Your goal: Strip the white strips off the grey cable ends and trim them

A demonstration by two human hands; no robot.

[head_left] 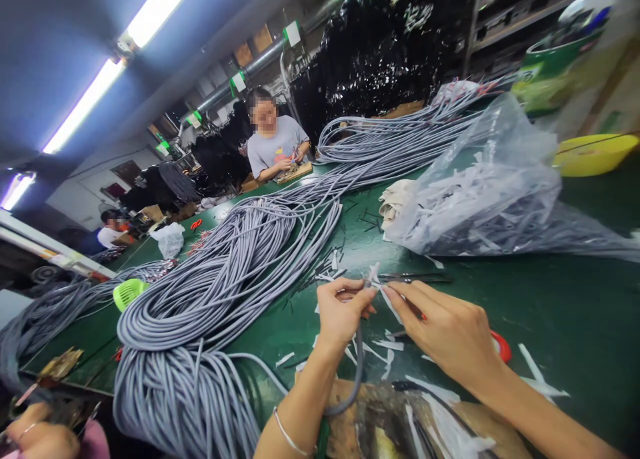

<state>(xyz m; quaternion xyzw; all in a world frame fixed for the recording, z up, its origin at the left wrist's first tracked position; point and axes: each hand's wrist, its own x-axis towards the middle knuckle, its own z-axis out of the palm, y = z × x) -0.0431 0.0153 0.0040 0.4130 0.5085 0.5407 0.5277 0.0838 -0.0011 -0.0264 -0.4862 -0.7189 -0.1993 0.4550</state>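
Observation:
My left hand is closed round a grey cable close to its end, with the cable hanging down in a curve below it. White wispy material spreads from the cable end above my fingers. At that end my right hand pinches a thin white strip, its fingertips almost touching my left hand. Under my right hand lies a tool with a red handle, partly hidden. Loose white scraps are scattered on the green table below.
A large bundle of grey cables covers the left and middle. A clear bag of white scraps lies at the right, before a yellow bowl. A worn board is nearest me. Across the table sits a co-worker; another person's arm shows lower left.

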